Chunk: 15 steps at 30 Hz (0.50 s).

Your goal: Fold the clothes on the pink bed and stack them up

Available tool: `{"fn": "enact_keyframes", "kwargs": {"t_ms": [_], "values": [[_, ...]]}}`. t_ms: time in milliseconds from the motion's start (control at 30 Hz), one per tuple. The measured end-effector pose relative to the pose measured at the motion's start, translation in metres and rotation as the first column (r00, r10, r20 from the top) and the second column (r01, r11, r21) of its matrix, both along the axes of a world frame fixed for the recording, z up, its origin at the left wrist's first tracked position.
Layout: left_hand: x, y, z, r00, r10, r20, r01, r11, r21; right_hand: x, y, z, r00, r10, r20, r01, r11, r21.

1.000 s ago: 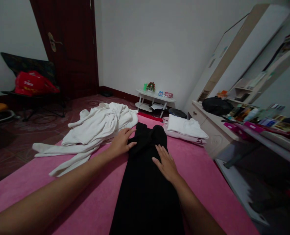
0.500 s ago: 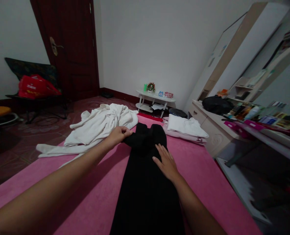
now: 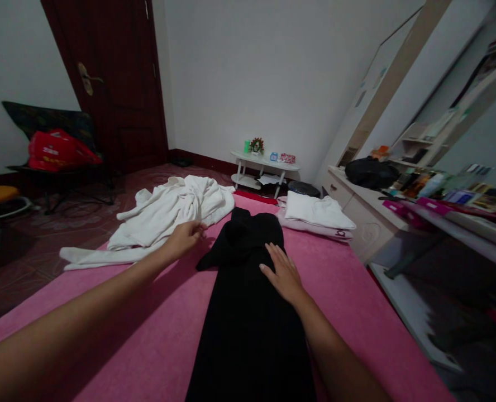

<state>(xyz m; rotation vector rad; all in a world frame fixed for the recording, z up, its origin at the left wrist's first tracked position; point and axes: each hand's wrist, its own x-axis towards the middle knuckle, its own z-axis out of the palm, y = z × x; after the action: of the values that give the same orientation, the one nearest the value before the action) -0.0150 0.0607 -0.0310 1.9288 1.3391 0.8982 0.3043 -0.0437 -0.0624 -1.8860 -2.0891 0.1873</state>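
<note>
A black garment [image 3: 252, 324] lies lengthwise down the middle of the pink bed cover [image 3: 164, 324], its far end bunched and folded over. One dark corner of it sticks out to the left onto the pink. My right hand [image 3: 284, 273] rests flat on the garment's right side, fingers extended. Left of the bunched end, my left hand [image 3: 187, 237] hovers apart from the cloth, its fingers loosely bent and holding nothing. Just beyond it is a rumpled heap of white clothing [image 3: 176, 206], with a sleeve trailing left.
Folded white clothes [image 3: 319, 212] are stacked at the bed's far right corner. Behind the bed stands a low white table [image 3: 265, 161] with small ornaments. A cluttered dresser [image 3: 357, 212] is on the right. A red bag [image 3: 61, 151] sits on a chair at the left.
My left hand has let go of the black garment's left corner and moved left. That corner has dropped onto the bed cover. My right hand has stayed on the cloth.
</note>
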Motion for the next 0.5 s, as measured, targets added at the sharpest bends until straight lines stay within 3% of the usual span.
{"fn": "enact_keyframes", "kwargs": {"t_ms": [133,267,333,433,500], "values": [[-0.023,-0.016,-0.008,0.944,-0.286,-0.163,0.269,0.956,-0.119,-0.001,-0.002,0.001,1.0,-0.006,-0.009,0.006,1.0,-0.006],[-0.012,-0.042,-0.001,0.878,-0.478,-0.022,0.47,0.869,-0.153,-0.001,-0.002,0.001,1.0,-0.007,-0.017,0.007,1.0,0.002],[0.004,-0.051,-0.002,0.881,-0.462,0.103,0.473,0.854,-0.219,-0.001,-0.001,0.0,1.0,-0.007,-0.018,0.007,1.0,0.005],[0.028,-0.056,-0.006,0.926,-0.304,0.223,0.344,0.923,-0.171,-0.001,0.0,0.0,1.0,-0.008,-0.015,0.008,1.0,0.003],[0.038,-0.052,-0.005,0.896,-0.228,0.382,0.304,0.941,-0.15,0.0,0.0,-0.001,1.0,-0.01,-0.015,0.01,1.0,0.0]]}}
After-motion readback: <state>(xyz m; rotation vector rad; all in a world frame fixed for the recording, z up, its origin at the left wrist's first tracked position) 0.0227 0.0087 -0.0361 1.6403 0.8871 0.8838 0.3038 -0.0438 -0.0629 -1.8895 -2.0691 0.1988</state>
